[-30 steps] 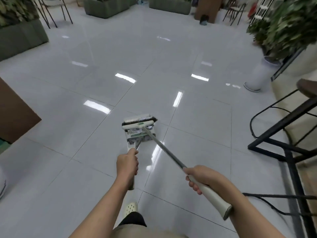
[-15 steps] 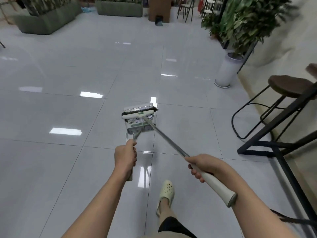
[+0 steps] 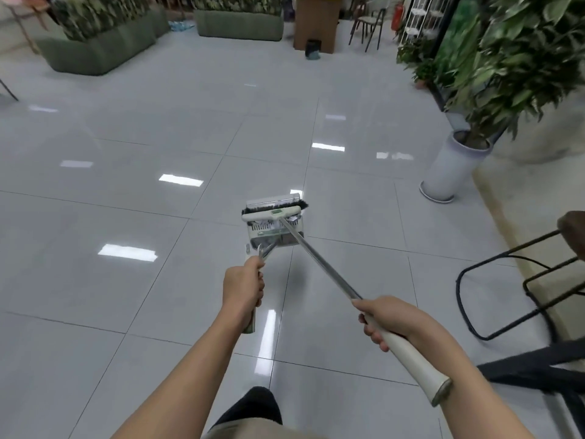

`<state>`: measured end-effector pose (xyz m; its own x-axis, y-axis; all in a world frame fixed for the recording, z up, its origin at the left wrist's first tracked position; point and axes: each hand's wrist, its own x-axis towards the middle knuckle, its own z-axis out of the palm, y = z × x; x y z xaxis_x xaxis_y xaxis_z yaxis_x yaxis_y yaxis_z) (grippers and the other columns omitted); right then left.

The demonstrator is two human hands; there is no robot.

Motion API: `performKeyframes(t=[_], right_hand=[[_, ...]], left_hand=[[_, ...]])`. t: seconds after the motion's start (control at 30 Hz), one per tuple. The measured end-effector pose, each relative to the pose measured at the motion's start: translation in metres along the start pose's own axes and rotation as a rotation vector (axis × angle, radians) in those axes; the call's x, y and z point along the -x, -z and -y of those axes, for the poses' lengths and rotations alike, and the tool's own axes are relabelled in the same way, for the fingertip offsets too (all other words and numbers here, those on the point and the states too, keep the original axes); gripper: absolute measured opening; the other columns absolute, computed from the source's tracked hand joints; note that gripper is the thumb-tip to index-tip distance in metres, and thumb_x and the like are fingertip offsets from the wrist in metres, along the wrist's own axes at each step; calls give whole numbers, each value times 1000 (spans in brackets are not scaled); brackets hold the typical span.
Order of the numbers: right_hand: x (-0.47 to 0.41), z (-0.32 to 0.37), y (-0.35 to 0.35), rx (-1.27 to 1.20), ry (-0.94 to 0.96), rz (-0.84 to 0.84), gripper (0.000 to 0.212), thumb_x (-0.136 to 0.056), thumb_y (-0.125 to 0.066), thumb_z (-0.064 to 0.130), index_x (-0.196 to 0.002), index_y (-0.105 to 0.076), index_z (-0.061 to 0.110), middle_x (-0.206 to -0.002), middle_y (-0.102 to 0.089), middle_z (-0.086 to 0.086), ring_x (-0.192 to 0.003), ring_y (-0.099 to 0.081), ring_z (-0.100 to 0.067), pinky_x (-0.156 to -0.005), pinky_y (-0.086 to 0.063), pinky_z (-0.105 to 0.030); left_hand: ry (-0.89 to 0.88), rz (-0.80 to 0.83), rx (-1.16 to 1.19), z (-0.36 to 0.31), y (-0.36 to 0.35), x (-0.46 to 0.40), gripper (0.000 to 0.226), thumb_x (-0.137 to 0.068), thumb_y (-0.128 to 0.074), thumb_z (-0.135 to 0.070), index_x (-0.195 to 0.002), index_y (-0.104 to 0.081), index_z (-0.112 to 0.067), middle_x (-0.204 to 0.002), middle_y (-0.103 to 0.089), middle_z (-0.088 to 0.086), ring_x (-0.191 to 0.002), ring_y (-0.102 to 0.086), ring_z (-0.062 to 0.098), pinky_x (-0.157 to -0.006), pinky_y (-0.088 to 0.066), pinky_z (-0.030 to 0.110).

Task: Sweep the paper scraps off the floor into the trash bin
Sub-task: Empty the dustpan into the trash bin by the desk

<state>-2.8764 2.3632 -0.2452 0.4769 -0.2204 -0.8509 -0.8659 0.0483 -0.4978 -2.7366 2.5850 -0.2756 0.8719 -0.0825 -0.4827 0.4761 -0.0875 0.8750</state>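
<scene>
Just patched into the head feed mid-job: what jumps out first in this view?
Dead centre, the broom head lies across the dustpan, white scraps showing inside. The left hand holds the dustpan's handle; the right hand has a grip on the broom's pale handle end. At right stand a white planter and black stools.

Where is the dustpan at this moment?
In the head view the dustpan is at centre, over the tiled floor, its handle in the left hand. The broom head lies across it.
</scene>
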Motion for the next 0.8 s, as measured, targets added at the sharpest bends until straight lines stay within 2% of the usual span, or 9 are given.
performKeyframes(t=[0.23, 0.5, 0.8], right_hand=[[-123, 151, 65, 3, -11, -36, 36, -97, -56, 39, -76, -48, 11, -50, -46, -2, -37, -40, -13, -37, -33, -18], [-237, 331, 146, -90, -45, -93, 36, -97, -56, 38, -75, -49, 11, -49, -46, -2, -37, -40, -13, -37, -32, -18], [-379, 507, 267, -167, -46, -88, 37, -96, -56, 38, -72, -48, 11, -47, -46, -2, -35, -40, -14, -37, -33, -18]], left_hand=[[11, 26, -16, -71, -81, -178, 23, -87, -57, -25, -71, -47, -12, -53, -37, 1, -45, -28, 17, -50, -26, 29], [-3, 122, -104, -198, -187, -377, 21, -88, -56, -27, -77, -50, -11, -54, -40, 2, -45, -30, 17, -51, -28, 29], [3, 174, -124, -318, -328, -577, 23, -90, -54, -24, -72, -47, -11, -50, -39, -2, -44, -29, 16, -51, -26, 29]])
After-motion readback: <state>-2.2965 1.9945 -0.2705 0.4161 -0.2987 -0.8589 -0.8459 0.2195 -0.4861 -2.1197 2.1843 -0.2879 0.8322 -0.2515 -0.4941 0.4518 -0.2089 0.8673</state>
